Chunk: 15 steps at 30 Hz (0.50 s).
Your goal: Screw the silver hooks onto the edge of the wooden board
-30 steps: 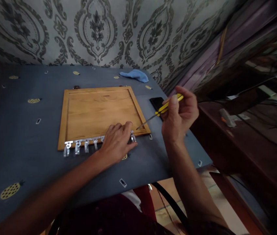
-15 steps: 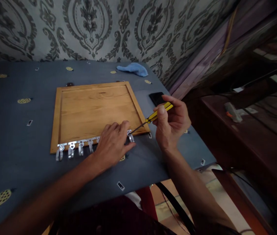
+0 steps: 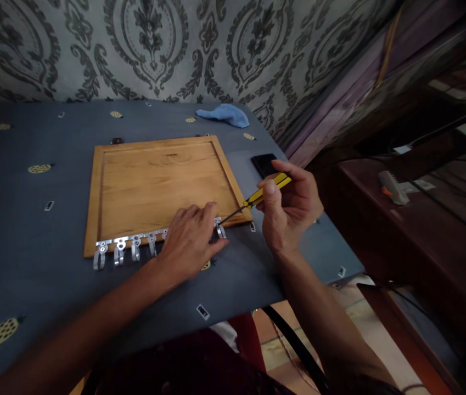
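Note:
A wooden framed panel (image 3: 156, 186) lies flat, with a metal hook rail (image 3: 128, 240) along its near edge. My left hand (image 3: 189, 241) is closed over the right part of the rail, its thumb beside the rightmost hook (image 3: 221, 232). It hides the hooks beneath it. In my right hand (image 3: 292, 211) is a screwdriver (image 3: 268, 189) with a yellow and black handle, pinched between thumb and fingers. Its thin shaft slants down to the left, and the tip meets the rail's right end, near the rightmost hook. The screw there is too small to make out.
The table has a blue-grey pineapple-print cover (image 3: 60, 285). A black phone (image 3: 263, 164) lies beyond my right hand, and a blue cloth (image 3: 224, 115) sits near the back edge. At right, a dark red surface (image 3: 381, 219) holds cables and a grey tool with an orange part (image 3: 393, 187).
My right hand has turned very slightly around the screwdriver handle, while the tip stays at the same spot. The left hand, rail and panel hold their places.

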Motion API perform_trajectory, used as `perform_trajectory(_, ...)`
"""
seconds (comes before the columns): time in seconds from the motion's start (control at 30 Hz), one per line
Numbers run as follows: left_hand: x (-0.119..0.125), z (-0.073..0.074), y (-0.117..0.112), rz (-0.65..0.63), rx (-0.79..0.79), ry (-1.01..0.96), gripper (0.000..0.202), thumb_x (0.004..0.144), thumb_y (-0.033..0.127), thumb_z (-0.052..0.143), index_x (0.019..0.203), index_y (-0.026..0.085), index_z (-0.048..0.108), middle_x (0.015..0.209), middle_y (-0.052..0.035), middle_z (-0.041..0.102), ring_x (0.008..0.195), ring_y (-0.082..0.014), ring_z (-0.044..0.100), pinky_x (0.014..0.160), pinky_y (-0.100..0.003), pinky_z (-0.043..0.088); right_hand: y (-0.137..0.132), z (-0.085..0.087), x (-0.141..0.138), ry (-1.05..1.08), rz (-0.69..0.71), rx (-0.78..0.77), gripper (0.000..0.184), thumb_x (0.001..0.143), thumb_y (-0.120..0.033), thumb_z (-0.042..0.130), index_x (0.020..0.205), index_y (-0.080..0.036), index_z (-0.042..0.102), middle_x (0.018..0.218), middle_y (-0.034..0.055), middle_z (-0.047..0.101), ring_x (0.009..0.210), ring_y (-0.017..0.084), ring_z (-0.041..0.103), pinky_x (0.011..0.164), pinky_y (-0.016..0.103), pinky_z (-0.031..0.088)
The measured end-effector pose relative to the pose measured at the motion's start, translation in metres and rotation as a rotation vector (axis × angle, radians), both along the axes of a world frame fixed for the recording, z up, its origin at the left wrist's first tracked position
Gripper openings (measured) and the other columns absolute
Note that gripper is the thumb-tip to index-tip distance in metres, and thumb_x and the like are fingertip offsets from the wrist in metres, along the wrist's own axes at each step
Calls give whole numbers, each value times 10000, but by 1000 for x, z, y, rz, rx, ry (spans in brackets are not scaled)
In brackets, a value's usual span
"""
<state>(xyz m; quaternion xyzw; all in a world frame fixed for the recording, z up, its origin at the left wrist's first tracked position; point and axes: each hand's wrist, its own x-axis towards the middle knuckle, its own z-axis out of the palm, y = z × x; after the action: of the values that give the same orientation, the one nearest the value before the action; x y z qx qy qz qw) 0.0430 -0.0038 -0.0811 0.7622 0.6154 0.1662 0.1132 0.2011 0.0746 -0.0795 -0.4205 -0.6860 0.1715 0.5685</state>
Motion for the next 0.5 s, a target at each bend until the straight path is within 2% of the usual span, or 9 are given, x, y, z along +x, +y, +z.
perform_trajectory(0.1, 0, 0, 0, -1, -16, -2, 525, 877, 375, 722, 1264, 145, 451, 1130, -113, 714, 1067, -302, 635, 911, -441, 486, -2, -1, 2, -41, 18, 27, 318, 1001, -511, 521, 1247, -318, 581, 845, 32, 585, 603, 178, 565, 508, 332, 481)
perform_trajectory(0.3, 1, 3, 1, 3, -53, -17, 534, 885, 370, 714, 1283, 143, 440, 1144, -114, 711, 1095, -306, 629, 933, -450, 477, -8, 5, 6, -27, 109, 33, 286, 939, -471, 653, 1167, -299, 635, 944, 40, 658, 632, 171, 588, 546, 346, 521)
perform_trajectory(0.4, 2, 2, 0, 7, -43, -14, 517, 884, 374, 713, 1267, 157, 442, 1130, -109, 710, 1092, -301, 630, 927, -441, 476, -14, 18, 9, -23, 205, -54, 283, 913, -453, 699, 1136, -288, 646, 925, 33, 692, 627, 159, 606, 510, 311, 524)
perform_trajectory(0.5, 1, 0, 0, 6, -15, -16, 510, 880, 383, 716, 1253, 162, 446, 1106, -106, 707, 1071, -298, 634, 907, -433, 479, -19, 33, 13, -35, 351, -203, 282, 901, -422, 723, 1134, -272, 668, 944, 35, 725, 638, 147, 634, 505, 282, 539)
